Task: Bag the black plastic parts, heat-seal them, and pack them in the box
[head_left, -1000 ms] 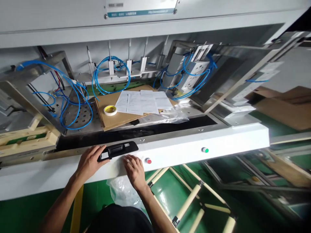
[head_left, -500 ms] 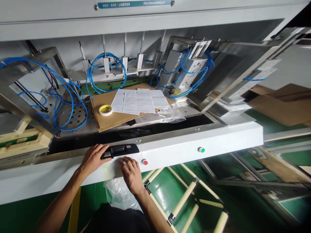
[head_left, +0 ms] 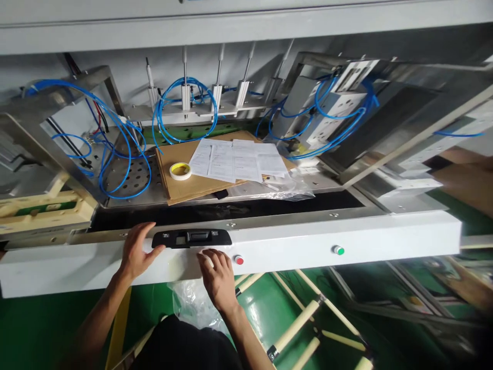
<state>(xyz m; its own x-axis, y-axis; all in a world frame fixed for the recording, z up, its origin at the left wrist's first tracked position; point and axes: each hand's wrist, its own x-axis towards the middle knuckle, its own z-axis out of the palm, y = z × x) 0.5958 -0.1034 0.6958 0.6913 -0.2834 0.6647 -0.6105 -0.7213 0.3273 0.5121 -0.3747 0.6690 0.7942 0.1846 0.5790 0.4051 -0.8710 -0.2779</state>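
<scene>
A long black plastic panel (head_left: 199,238) with a recessed middle lies on the front ledge of the machine (head_left: 292,246). Beside its left end is my left hand (head_left: 136,252), thumb and fingers spread apart, the thumb tip close to the panel's lower edge. Just below the panel's right half, my right hand (head_left: 217,275) hangs over the ledge with its fingers curled down; what they hold, if anything, is hidden. A red button (head_left: 239,260) sits right of my right hand.
Behind the ledge, brown cardboard (head_left: 181,192) carries paper sheets (head_left: 234,162) and a tape roll (head_left: 180,171). Coiled blue tubes (head_left: 159,121) hang around metal fixtures. A green button (head_left: 339,250) is at the right. Clear plastic (head_left: 192,303) and a pipe frame (head_left: 295,324) are below.
My left hand has come off the panel's left end, moved slightly left and opened. The panel's left end now shows. The camera view has shifted.
</scene>
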